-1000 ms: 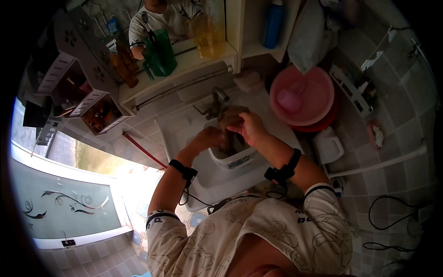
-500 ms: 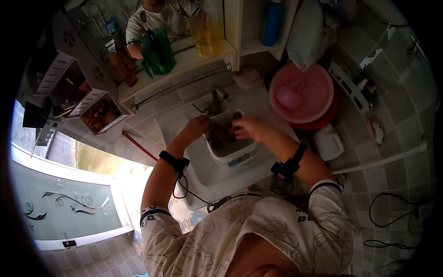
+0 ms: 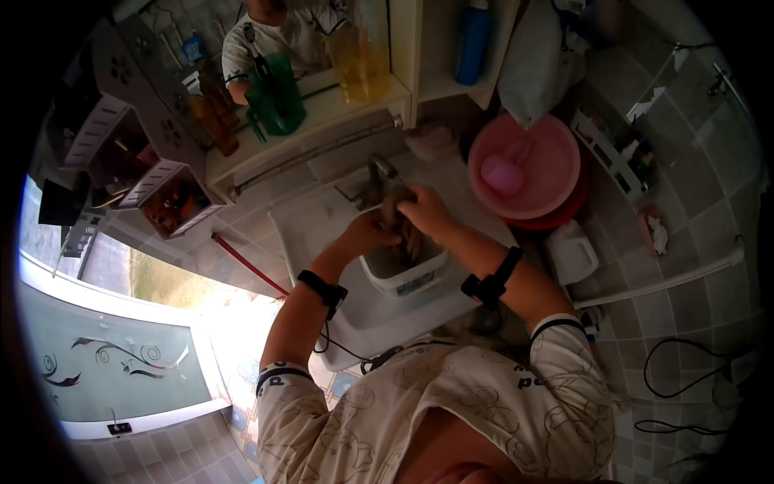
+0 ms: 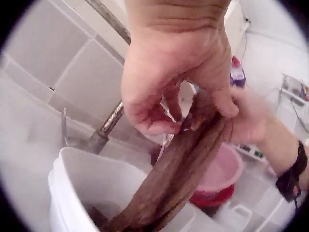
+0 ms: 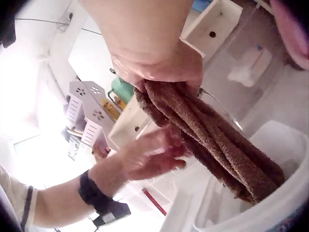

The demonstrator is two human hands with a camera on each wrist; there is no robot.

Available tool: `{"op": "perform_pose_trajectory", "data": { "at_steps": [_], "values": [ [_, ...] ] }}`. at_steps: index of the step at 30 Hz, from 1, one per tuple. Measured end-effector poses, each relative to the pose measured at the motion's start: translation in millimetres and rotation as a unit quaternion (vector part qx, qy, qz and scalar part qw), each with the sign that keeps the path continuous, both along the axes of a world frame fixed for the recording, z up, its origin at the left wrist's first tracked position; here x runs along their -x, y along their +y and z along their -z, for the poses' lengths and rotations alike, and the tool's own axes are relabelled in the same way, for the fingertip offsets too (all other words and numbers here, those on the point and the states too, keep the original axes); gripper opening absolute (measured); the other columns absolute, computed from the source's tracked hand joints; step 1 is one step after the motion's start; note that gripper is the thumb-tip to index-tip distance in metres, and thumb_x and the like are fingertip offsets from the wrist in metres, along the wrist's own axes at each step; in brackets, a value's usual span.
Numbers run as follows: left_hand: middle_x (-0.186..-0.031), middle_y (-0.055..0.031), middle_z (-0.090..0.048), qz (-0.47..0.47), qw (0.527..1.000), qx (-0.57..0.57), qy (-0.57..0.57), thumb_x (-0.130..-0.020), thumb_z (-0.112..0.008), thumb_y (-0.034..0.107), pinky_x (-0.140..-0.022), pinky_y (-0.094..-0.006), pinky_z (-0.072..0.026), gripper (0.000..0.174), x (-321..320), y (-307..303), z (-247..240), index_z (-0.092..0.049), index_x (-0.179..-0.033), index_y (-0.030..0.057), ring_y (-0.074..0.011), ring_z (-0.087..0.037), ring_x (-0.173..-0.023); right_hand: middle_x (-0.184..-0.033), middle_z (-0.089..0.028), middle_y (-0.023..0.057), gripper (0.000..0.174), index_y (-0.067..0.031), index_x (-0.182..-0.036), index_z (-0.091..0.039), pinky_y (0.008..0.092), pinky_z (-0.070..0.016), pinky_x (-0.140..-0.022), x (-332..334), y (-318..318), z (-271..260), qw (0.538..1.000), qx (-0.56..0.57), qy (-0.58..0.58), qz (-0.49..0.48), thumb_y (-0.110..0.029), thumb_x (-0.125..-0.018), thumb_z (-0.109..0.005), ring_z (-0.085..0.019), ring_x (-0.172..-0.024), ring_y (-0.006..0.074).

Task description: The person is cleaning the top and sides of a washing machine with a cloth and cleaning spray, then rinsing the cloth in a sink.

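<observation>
A brown wet-looking cloth point(image 3: 413, 242) point(image 4: 169, 179) point(image 5: 217, 145) hangs from the hands into a white tub point(image 3: 403, 284) point(image 4: 72, 193) standing in the sink. My right hand point(image 3: 427, 211) point(image 5: 159, 67) grips the bunched upper part of the cloth near the tap. At the cloth's upper edge, my left hand point(image 3: 367, 235) point(image 4: 176, 82) pinches with bent fingers and thumb; the right wrist view shows it point(image 5: 154, 152) blurred, close beside the hanging folds. The lower end of the cloth lies inside the tub.
The tap point(image 3: 379, 171) rises behind the tub on the white sink point(image 3: 355, 315). Right of it stand a pink basin point(image 3: 544, 189) with a pink scoop and a white jug point(image 3: 572, 252). A shelf point(image 3: 322, 101) with a green pitcher point(image 3: 280, 105) runs behind; a red stick point(image 3: 250, 264) leans left.
Half a second ago the hands were apart at the tub's two sides with the cloth low inside it. They have come together, and the cloth is now lifted between them.
</observation>
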State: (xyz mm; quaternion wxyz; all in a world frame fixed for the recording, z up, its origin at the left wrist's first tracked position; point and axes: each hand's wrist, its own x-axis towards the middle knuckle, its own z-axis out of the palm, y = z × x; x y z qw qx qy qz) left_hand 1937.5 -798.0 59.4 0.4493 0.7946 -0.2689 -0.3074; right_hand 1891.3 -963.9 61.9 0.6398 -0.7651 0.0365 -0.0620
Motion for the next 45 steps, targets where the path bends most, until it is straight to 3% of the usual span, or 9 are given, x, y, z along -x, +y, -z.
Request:
{"op": "perform_pose_trajectory", "data": {
  "at_steps": [4, 9, 14, 20, 28, 37, 40, 42, 45],
  "values": [
    [-0.097, -0.0081, -0.062, -0.050, 0.993, 0.107, 0.023, -0.073, -0.070, 0.022, -0.076, -0.0339, -0.0459, 0.041, -9, -4, 46, -0.057, -0.108, 0.0034, -0.0204, -0.058, -0.088, -0.077, -0.059, 0.0092, 0.023, 0.0027, -0.090, -0.058, 0.0292, -0.0426, -0.067, 6, 2, -53, 0.994, -0.098, -0.035, -0.016, -0.012, -0.074, -0.052, -0.055, -0.074, 0.0144],
    [-0.090, -0.0077, -0.061, 0.017, 0.973, -0.074, -0.218, -0.078, -0.061, 0.021, -0.069, -0.0337, -0.0469, 0.030, -29, 8, 31, -0.060, -0.101, 0.0026, -0.0184, -0.059, -0.077, -0.088, -0.058, 0.0066, 0.027, 0.0011, -0.098, -0.058, 0.0276, -0.0432, -0.071, -6, -32, -71, 0.990, -0.100, -0.092, 0.045, -0.011, -0.074, -0.053, -0.054, -0.080, 0.0150],
    [-0.083, -0.0105, -0.061, -0.077, 0.996, 0.011, -0.047, -0.076, -0.061, 0.020, -0.065, -0.0323, -0.0466, 0.031, -54, 30, 3, -0.058, -0.098, -0.0016, -0.0202, -0.058, -0.073, -0.090, -0.059, 0.0060, 0.028, -0.0003, -0.101, -0.059, 0.0273, -0.0432, -0.070, 5, -52, -84, 0.999, -0.020, -0.041, 0.011, -0.014, -0.077, -0.058, -0.055, -0.081, 0.0149],
    [-0.083, -0.0144, -0.061, -0.132, 0.991, 0.003, -0.001, -0.073, -0.064, 0.019, -0.064, -0.0329, -0.0465, 0.036, -57, 21, 8, -0.058, -0.100, -0.0055, -0.0223, -0.059, -0.074, -0.088, -0.063, 0.0135, 0.036, -0.0067, -0.093, -0.062, 0.0392, -0.0450, -0.071, -1, -53, -22, 0.921, 0.355, 0.156, -0.030, -0.039, -0.081, -0.053, -0.059, -0.083, 0.0310],
    [-0.079, -0.0055, -0.059, -0.086, 0.995, -0.029, 0.050, -0.075, -0.065, 0.023, -0.064, -0.0291, -0.0456, 0.030, -59, -17, 124, -0.060, -0.096, 0.0026, -0.0160, -0.057, -0.070, -0.084, -0.061, 0.0159, 0.029, -0.0052, -0.086, -0.061, 0.0407, -0.0459, -0.071, -3, -40, 101, 0.921, 0.367, 0.119, -0.055, -0.032, -0.076, -0.057, -0.059, -0.080, 0.0334],
    [-0.095, -0.0130, -0.061, 0.270, 0.897, -0.173, -0.305, -0.072, -0.061, 0.028, -0.078, -0.0404, -0.0458, 0.032, -48, -29, 102, -0.061, -0.101, 0.0125, -0.0318, -0.059, -0.090, -0.102, -0.060, 0.0191, 0.043, 0.0004, -0.104, -0.056, 0.0395, -0.0443, -0.082, -6, 2, 133, 0.938, 0.294, 0.163, -0.080, -0.025, -0.069, -0.064, -0.056, -0.097, 0.0340],
    [-0.096, -0.0122, -0.062, 0.234, 0.854, -0.272, -0.377, -0.076, -0.060, 0.025, -0.076, -0.0391, -0.0471, 0.028, -40, -13, 89, -0.061, -0.100, 0.0116, -0.0306, -0.060, -0.089, -0.102, -0.060, 0.0188, 0.037, -0.0002, -0.100, -0.059, 0.0401, -0.0444, -0.082, -15, 16, 139, 0.881, 0.402, 0.204, -0.140, -0.027, -0.074, -0.060, -0.056, -0.097, 0.0347],
    [-0.094, -0.0130, -0.064, -0.213, 0.964, -0.044, -0.151, -0.079, -0.059, 0.024, -0.074, -0.0371, -0.0482, 0.025, -39, 8, 94, -0.061, -0.099, 0.0094, -0.0306, -0.061, -0.087, -0.101, -0.061, 0.0188, 0.034, -0.0005, -0.096, -0.063, 0.0402, -0.0450, -0.082, -22, 30, 136, 0.826, 0.466, 0.242, -0.206, -0.028, -0.076, -0.058, -0.057, -0.096, 0.0351],
    [-0.090, -0.0153, -0.065, -0.281, 0.953, 0.061, -0.091, -0.082, -0.058, 0.028, -0.072, -0.0351, -0.0484, 0.027, -36, 36, 97, -0.062, -0.098, 0.0067, -0.0294, -0.062, -0.084, -0.112, -0.056, 0.0192, 0.037, -0.0018, -0.108, -0.058, 0.0383, -0.0406, -0.089, -33, 49, 143, 0.749, 0.536, 0.257, -0.293, -0.028, -0.083, -0.050, -0.052, -0.105, 0.0331]
  ]
}}
